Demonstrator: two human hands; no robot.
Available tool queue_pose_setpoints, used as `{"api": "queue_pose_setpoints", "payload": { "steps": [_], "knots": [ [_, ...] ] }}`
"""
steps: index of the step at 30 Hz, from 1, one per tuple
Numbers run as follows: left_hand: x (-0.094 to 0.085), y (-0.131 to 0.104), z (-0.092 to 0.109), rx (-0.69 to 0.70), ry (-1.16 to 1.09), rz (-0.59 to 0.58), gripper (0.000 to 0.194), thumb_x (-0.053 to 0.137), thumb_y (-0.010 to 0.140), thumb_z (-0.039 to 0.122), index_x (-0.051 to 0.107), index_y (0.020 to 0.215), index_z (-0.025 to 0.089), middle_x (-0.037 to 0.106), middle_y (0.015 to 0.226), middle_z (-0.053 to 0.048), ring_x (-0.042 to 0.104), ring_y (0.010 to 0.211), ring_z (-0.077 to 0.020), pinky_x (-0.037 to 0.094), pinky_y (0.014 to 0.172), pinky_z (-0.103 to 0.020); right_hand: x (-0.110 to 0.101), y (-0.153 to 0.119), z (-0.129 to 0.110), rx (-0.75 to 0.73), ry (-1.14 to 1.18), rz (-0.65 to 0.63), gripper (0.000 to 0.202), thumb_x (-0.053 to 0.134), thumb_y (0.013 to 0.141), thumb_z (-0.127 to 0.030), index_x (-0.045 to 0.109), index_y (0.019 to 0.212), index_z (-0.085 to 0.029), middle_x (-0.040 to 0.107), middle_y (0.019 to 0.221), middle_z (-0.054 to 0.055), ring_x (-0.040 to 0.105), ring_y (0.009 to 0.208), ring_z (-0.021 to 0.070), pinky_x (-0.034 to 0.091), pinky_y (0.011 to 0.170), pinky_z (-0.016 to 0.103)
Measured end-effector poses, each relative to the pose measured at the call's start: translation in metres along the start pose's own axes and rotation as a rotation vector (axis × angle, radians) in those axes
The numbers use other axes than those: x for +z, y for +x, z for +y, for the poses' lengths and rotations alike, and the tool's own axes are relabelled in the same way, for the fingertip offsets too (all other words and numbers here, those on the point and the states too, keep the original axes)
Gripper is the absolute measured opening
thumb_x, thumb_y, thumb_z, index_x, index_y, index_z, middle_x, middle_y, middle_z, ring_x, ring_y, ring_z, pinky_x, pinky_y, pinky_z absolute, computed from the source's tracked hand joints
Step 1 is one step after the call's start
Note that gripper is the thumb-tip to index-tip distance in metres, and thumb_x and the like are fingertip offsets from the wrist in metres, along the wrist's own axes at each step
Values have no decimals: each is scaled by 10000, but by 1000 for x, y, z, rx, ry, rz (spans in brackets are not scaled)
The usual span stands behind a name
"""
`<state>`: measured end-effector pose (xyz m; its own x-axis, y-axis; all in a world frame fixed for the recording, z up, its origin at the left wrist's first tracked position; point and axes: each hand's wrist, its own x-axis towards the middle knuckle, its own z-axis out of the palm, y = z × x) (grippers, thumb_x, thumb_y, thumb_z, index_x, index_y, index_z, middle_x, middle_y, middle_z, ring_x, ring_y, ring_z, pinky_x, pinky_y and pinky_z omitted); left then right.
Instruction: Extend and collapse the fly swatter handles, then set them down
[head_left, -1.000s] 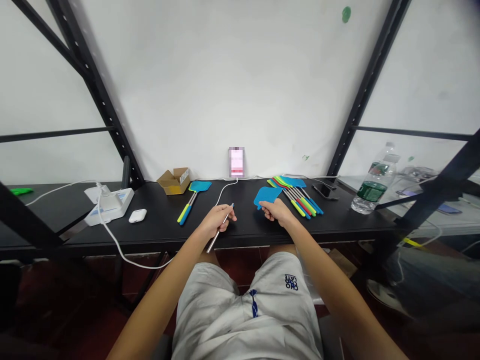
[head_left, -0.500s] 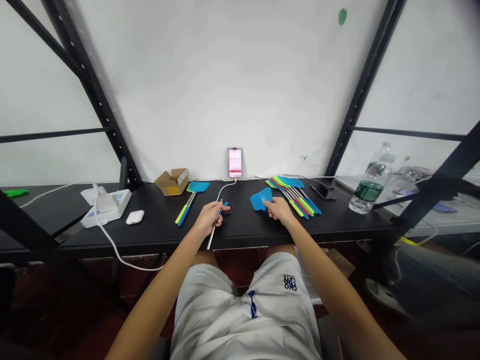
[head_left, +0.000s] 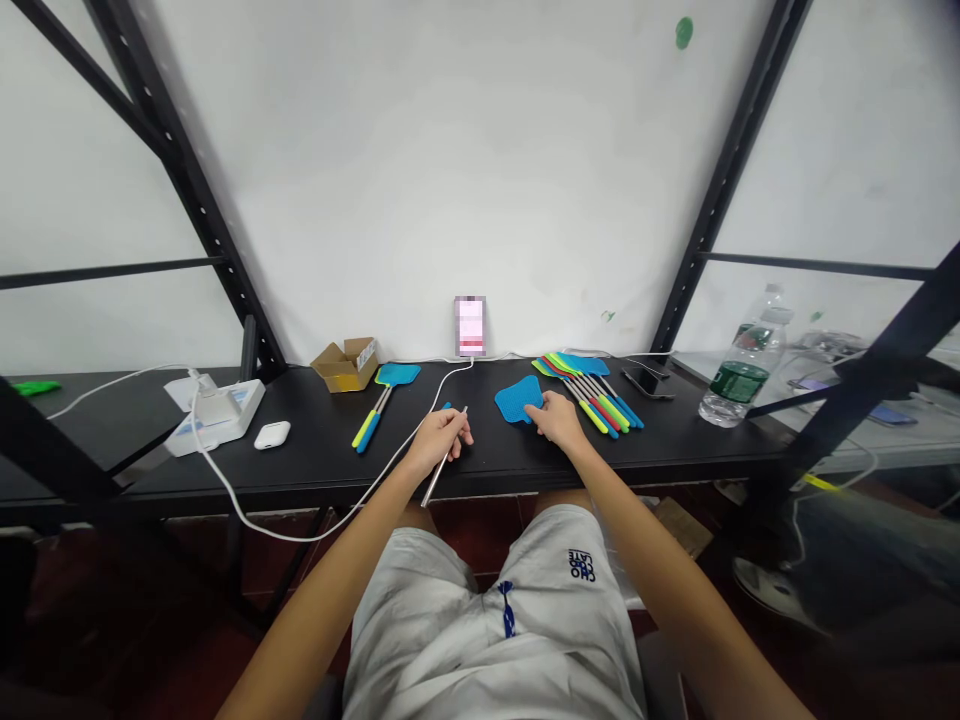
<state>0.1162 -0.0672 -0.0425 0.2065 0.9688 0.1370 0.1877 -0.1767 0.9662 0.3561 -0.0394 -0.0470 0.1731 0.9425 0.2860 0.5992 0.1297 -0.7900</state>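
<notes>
A thin metal rod [head_left: 435, 482] is gripped in my left hand [head_left: 441, 440], slanting over the table's front edge. Behind that hand shows the tip of a blue handle [head_left: 447, 406], mostly hidden. My right hand [head_left: 556, 418] pinches the lower right corner of a blue mesh swatter head [head_left: 519, 400]. Right of it lies a fanned pile of assembled swatters with green, red and blue handles [head_left: 600, 402]. Two more swatters [head_left: 373, 417] lie to the left, one handle yellow-green and the other blue.
On the black table [head_left: 300, 470] are an open cardboard box [head_left: 346, 368], a white earphone case [head_left: 272, 434] and a power strip [head_left: 225, 420]. A phone [head_left: 470, 326] leans on the wall; bottles [head_left: 739, 375] and a dark phone [head_left: 648, 382] are right.
My left hand has moved a little to the right with the rod, nearer the blue swatter head. The head has turned slightly in my right hand and lies flatter to view.
</notes>
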Motion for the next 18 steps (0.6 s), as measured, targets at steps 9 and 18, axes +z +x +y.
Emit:
{"api": "queue_pose_setpoints", "payload": {
  "steps": [9,18],
  "knots": [
    [1,2,-8,44,161,-53,317,475,879,438,529,729,165,574,534,34,427,326,-44,298,334,-150,7,1,2,-126,-256,36,291,547,785,-367,466,554,-209,505,528,8,485,553,157,272,535,259],
    [2,1,-9,88,209,-60,305,463,883,430,533,733,174,570,530,39,430,335,-56,311,347,-176,7,0,1,-112,-312,38,297,556,799,-405,495,585,-208,544,563,21,508,588,166,269,536,261]
  ]
}}
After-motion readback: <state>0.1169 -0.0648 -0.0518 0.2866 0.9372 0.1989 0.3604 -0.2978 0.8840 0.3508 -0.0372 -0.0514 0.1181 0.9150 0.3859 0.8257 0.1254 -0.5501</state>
